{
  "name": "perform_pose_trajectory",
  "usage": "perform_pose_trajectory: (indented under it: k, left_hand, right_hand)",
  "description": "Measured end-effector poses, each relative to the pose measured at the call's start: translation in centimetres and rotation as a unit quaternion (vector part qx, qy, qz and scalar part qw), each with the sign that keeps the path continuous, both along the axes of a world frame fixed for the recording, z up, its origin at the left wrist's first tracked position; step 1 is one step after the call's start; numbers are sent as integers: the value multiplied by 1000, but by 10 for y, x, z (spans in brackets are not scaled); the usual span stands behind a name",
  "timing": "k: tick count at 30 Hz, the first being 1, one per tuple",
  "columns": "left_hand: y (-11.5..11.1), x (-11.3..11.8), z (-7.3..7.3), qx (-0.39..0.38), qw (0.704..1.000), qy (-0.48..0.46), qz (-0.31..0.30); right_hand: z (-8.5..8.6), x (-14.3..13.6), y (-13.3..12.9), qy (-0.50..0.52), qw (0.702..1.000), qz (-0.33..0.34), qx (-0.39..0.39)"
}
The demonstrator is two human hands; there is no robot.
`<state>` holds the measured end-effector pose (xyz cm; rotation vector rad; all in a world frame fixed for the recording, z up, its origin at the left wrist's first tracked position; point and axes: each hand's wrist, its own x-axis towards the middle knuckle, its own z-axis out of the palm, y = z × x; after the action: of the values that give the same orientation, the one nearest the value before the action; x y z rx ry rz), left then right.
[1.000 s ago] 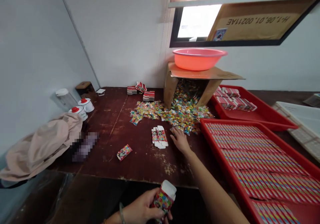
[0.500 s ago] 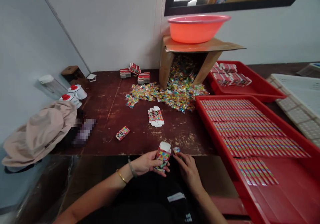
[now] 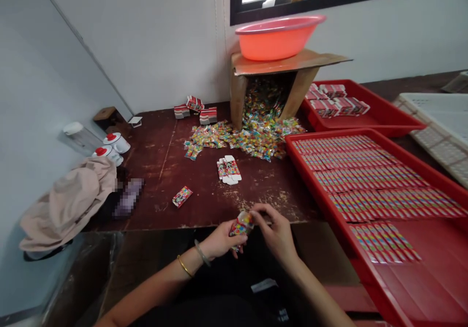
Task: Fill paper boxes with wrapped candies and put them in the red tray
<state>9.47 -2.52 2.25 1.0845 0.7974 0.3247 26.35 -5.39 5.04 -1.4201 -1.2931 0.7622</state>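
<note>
My left hand is closed around a small, colourful candy box, its top end open and tilted up. My right hand pinches a small wrapped candy packet right at that open end; how far the packet is inside I cannot tell. Beyond my hands lie unfolded flat cartons with white flaps. Another small printed box lies on the table to the left. A pile of clear candy packets spills from a cardboard box at the back.
On the right, a red tray holds rows of filled boxes; behind it another red tray carries carton stacks. A pink basin tops the cardboard box. Left stand white mugs and a beige cloth bag.
My right hand has lifted the candy packet from the table's edge to the box's open end. My left hand still holds the box. The view has shifted slightly.
</note>
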Motion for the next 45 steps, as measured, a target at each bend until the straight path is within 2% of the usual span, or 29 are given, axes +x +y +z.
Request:
perform_pose_trajectory:
  k: [3, 7, 11, 14, 16, 19, 21, 23, 24, 26, 28, 30, 32, 34, 37, 40, 45]
  left_hand:
    - [-1, 0, 3, 2, 1000, 0, -7]
    - [0, 0, 10, -9, 1000, -15, 19]
    - [-1, 0, 13, -8, 1000, -16, 7]
    - [-4, 2, 13, -31, 999, -23, 29]
    - [-4, 4, 12, -55, 996, -19, 66]
    - [-2, 5, 10, -68, 994, -7, 88]
    - [0, 4, 10, -63, 995, -7, 81]
    - [1, 3, 10, -54, 996, -6, 71]
    - [0, 2, 11, -49, 997, -4, 64]
    - [0, 1, 11, -26, 999, 2, 43]
    - [-1, -1, 11, 14, 1000, 8, 16]
    - [0, -2, 10, 47, 999, 15, -3]
    - [1, -4, 9, 38, 999, 19, -5]
    - [2, -6, 9, 7, 1000, 20, 7]
    - [2, -7, 11, -17, 999, 29, 26]
    - [1, -11, 13, -47, 998, 32, 27]
    - [-2, -26, 6, -117, 993, -18, 29]
  right_hand:
    - [-2, 0, 3, -15, 1000, -13, 10]
    - [-2, 5, 3, -128, 989, 42, 55]
    - [1, 11, 2, -237, 967, 48, 75]
    - [3, 8, -2, -250, 960, 107, 65]
    - [0, 5, -7, -185, 975, 112, 47]
    - [-8, 1, -14, 21, 999, 23, -19]
    - [-13, -1, -19, 189, 975, 26, -114]
    - [-16, -4, -23, 316, 926, 71, -196]
    - [-16, -4, -24, 355, 905, 82, -218]
    - [-16, -5, -24, 386, 889, 84, -231]
    - [-15, -5, -23, 364, 897, 95, -232]
    - [-11, -5, -21, 291, 922, 125, -221]
    - [-6, -6, -20, 183, 956, 147, -174]
    - [-2, -8, -21, 101, 977, 143, -123]
    - [-4, -12, -23, 71, 982, 134, -116]
    - [-14, -14, -21, 63, 980, 150, -115]
    - [-29, -14, -11, 42, 986, 130, -100]
